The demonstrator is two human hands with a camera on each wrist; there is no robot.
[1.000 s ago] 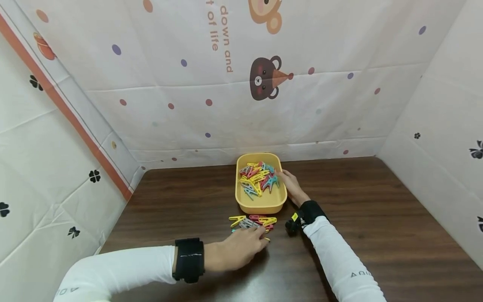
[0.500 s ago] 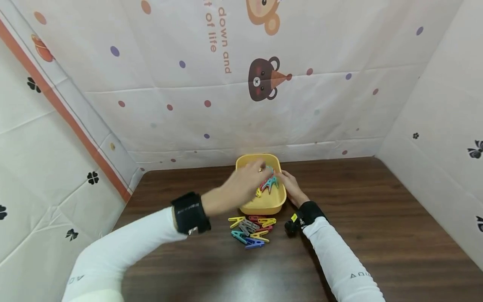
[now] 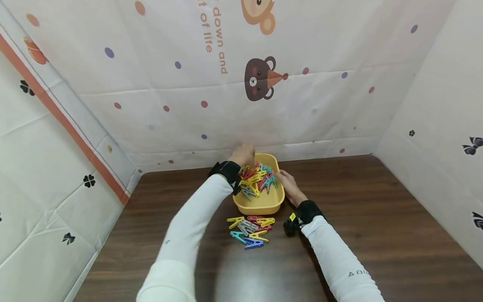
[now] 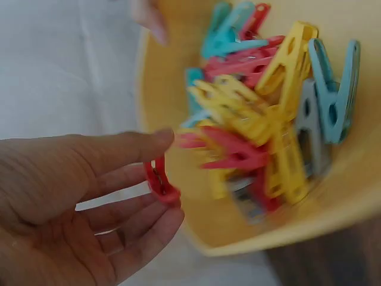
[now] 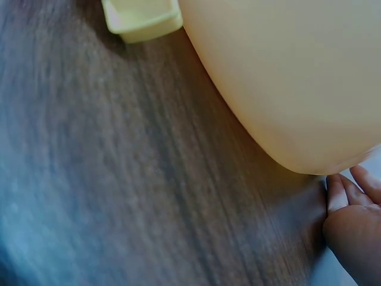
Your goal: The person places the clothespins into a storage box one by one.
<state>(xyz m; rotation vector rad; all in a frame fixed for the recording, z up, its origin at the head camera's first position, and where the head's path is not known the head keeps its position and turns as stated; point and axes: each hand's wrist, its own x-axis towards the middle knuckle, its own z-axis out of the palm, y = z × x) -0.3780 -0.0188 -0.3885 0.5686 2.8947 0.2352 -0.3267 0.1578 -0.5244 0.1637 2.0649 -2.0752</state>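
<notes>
At the back left of the yellow basket (image 3: pixel 260 207), my left hand (image 3: pixel 243 155) reaches around its far end. In the left wrist view, the thumb and fingers of the left hand (image 4: pixel 89 185) pinch a red clothespin (image 4: pixel 159 182) just outside the rim. Several clothespins (image 3: pixel 258 178) in yellow, red, teal and grey lie heaped inside the basket. My right hand (image 3: pixel 288 186) grips the basket's right side, with its fingertips at the rim. The right wrist view has that right hand (image 5: pixel 354 220) partly cut off, against the basket's outer wall (image 5: pixel 286 77).
In front of the basket, a loose pile of clothespins (image 3: pixel 249 230) in yellow, red, grey, teal and blue lies on the dark wooden table (image 3: pixel 181 201). A white printed curtain (image 3: pixel 181 126) hangs right behind the table's back edge, with more sheets at both sides.
My left hand has gone from the front pile, over the basket, to its back left. The right hand stays at the basket's right side.
</notes>
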